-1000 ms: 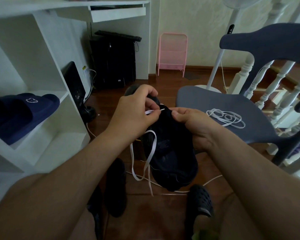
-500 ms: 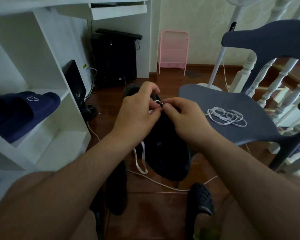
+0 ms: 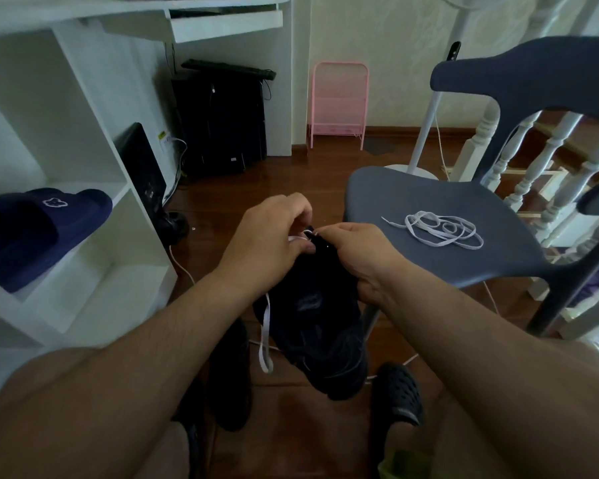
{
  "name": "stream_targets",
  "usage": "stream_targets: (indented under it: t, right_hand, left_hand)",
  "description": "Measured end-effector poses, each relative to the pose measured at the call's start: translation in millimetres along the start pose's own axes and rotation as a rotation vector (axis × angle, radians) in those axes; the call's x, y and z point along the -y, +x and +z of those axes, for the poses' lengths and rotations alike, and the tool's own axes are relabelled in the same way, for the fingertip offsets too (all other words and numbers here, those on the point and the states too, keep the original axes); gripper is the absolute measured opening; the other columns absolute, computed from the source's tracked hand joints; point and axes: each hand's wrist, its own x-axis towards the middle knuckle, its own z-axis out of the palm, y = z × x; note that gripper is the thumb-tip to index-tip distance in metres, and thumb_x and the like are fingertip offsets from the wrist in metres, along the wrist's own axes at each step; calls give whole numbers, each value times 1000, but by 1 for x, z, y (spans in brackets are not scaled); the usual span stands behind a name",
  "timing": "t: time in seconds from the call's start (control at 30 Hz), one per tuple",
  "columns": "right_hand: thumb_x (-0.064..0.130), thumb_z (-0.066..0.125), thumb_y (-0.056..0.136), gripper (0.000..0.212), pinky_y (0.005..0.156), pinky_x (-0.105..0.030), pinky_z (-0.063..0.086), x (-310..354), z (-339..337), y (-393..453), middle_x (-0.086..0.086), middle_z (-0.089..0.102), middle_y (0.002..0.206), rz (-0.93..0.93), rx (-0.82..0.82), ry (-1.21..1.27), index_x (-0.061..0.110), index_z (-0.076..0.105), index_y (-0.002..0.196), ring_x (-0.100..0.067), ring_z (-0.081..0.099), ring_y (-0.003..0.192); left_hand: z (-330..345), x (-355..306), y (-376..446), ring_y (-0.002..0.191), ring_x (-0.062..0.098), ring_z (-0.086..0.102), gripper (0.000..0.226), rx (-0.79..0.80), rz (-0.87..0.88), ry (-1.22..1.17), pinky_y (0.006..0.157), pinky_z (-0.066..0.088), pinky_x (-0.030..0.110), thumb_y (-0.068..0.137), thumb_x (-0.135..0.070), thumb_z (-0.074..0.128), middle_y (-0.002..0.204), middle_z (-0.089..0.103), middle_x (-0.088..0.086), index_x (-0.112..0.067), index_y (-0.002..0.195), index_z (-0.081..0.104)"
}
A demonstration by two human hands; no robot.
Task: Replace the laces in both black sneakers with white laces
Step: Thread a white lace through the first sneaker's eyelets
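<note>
Both hands hold a black sneaker (image 3: 320, 316) above the floor; left hand (image 3: 268, 242) pinches its white lace (image 3: 266, 335); right hand (image 3: 362, 252) grips the shoe's top edge; a spare white lace (image 3: 440, 229) lies on the grey chair (image 3: 429, 202).

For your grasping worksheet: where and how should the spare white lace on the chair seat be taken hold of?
Pinch the spare white lace at its straight free end, which points left, coming from above. It lies flat and loosely coiled on the chair seat, so that end likely lifts without tangling the loops.
</note>
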Motion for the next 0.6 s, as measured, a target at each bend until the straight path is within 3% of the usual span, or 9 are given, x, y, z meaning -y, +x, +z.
stream_targets:
  t: [0.13, 0.23, 0.37, 0.47, 0.53, 0.6]
  right_hand:
    - [11, 68, 98, 17, 80, -50, 64, -2, 1, 1, -28, 76, 94, -21, 37, -13, -2, 78, 96, -36, 75, 79]
    - [11, 71, 95, 14, 74, -48, 65, -1, 3, 0, -24, 77, 89, -27, 3, -13, -1, 78, 93, -36, 76, 76]
    - [2, 68, 92, 11, 65, -47, 61, 0, -1, 4, -22, 68, 75, 3, -106, 14, -4, 75, 95, -31, 68, 64]
    - [3, 65, 84, 6, 62, -42, 45, 2, -5, 7, -16, 49, 74, -52, -149, -40, 9, 64, 85, -29, 48, 62]
    - [4, 62, 82, 12, 63, -42, 34, 4, -9, 9, -11, 39, 73, -105, -177, -78, 12, 55, 78, -26, 36, 65]
    - [1, 58, 87, 24, 60, -41, 26, 5, -13, 10, -10, 29, 66, -137, -214, -88, 12, 46, 70, -23, 27, 59]
  left_hand:
    - [-1, 3, -2, 83, 3, 61, 39, -40, -103, -114, 69, 44, 17, 79, -23, 90, 92, 62, -12, -36, 90, 54]
    - [-2, 3, -2, 86, 4, 70, 40, -45, -160, -257, 79, 59, 30, 82, -16, 87, 98, 66, -11, -38, 90, 55]
    - [-11, 7, -2, 101, 6, 72, 47, 213, -117, -376, 87, 63, 36, 87, 2, 75, 113, 66, -11, -42, 99, 62]
    - [-32, 13, 0, 96, 9, 72, 51, 324, -132, -320, 83, 61, 35, 83, 16, 63, 116, 63, -8, -35, 86, 68]
    - [-49, 30, 3, 100, 12, 70, 50, 294, -227, -291, 95, 58, 42, 81, 19, 57, 111, 71, -8, -28, 68, 70]
    - [-62, 54, 2, 113, 18, 68, 51, 275, -346, -159, 101, 55, 47, 85, 14, 55, 119, 73, -9, -30, 70, 76]
